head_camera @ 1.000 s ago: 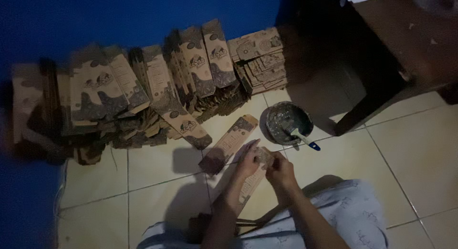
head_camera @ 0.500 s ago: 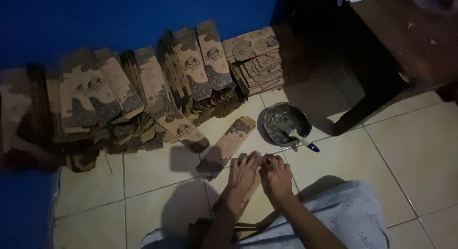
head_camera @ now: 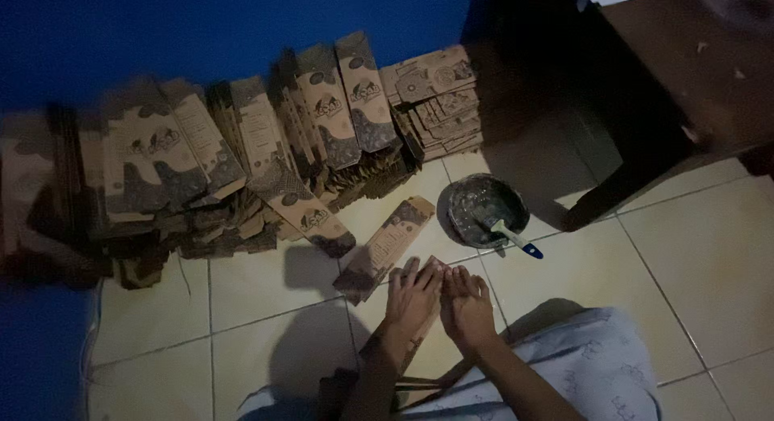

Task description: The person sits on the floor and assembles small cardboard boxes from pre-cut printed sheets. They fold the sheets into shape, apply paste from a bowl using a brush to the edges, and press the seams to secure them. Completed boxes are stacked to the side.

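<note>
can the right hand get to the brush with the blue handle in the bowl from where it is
Probably yes. The right hand lies flat on the floor beside the left hand, and only bare pale floor tile lies between it and the white brush with the blue handle resting in the round dark bowl.

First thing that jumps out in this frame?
The rows of flat brown paper bags leaning against the blue wall, filling the left and middle. Next, the two hands, left and right, palms down side by side on the tiled floor, with a round bowl holding a brush just beyond them.
</note>
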